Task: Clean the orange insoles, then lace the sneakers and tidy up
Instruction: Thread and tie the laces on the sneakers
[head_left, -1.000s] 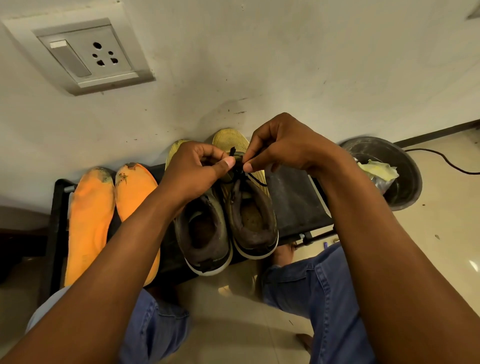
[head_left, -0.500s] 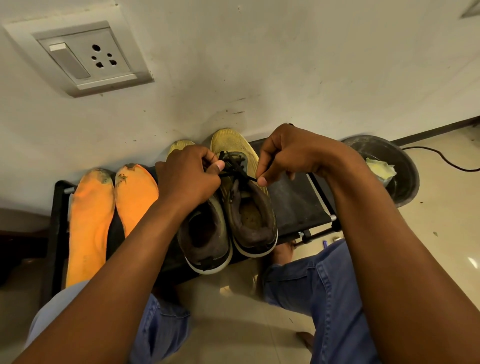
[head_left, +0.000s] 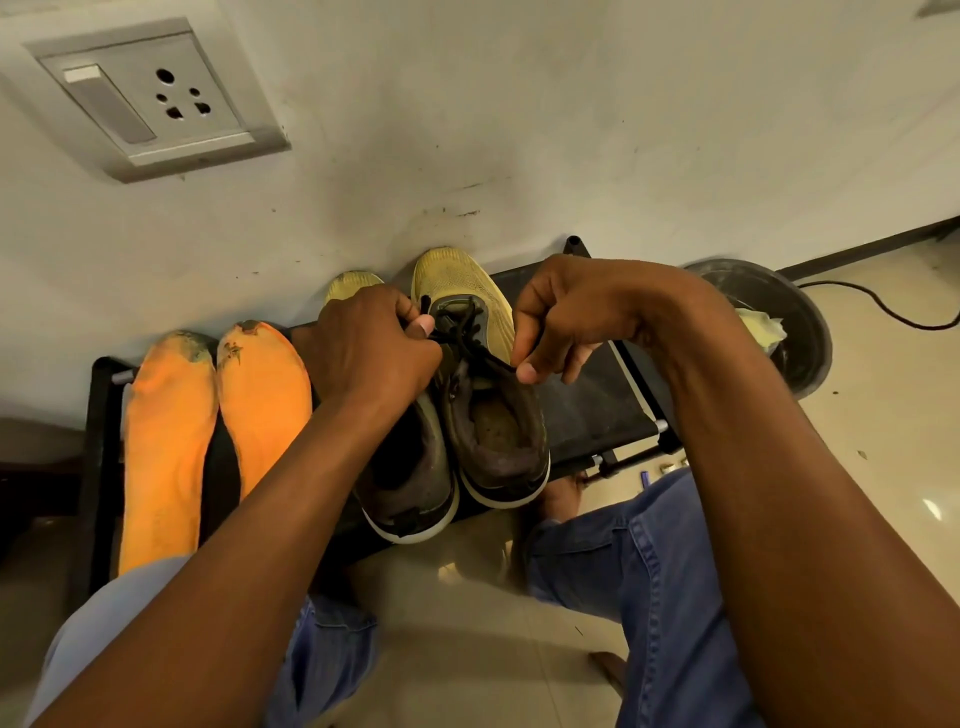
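Head view: two hands draw a black lace taut over a yellow sneaker

Head view, looking down: the left hand (head_left: 371, 353) pinches one end of the black lace (head_left: 467, 338) between thumb and forefinger, while the right hand (head_left: 566, 317) pinches the other end just past the shoe's collar, so the lace runs stretched between them. It crosses the eyelets of the right sneaker (head_left: 483, 374), which stands on a low black rack (head_left: 587, 410) with its toe against the wall (head_left: 519, 130). The left sneaker (head_left: 410, 467) sits touching it, but the left hand and forearm cover most of its upper, so whether it carries a lace cannot be told. Two orange insoles (head_left: 208, 415) lie side by side on the rack to the left, dark smudges at their toes, their heel ends cut off by a knee in blue jeans (head_left: 649, 571). At right a dark bowl (head_left: 800, 332) on the floor is partly hidden by the right forearm; a pale cloth (head_left: 758, 327) shows inside it. A socket plate (head_left: 150, 98) sits on the wall
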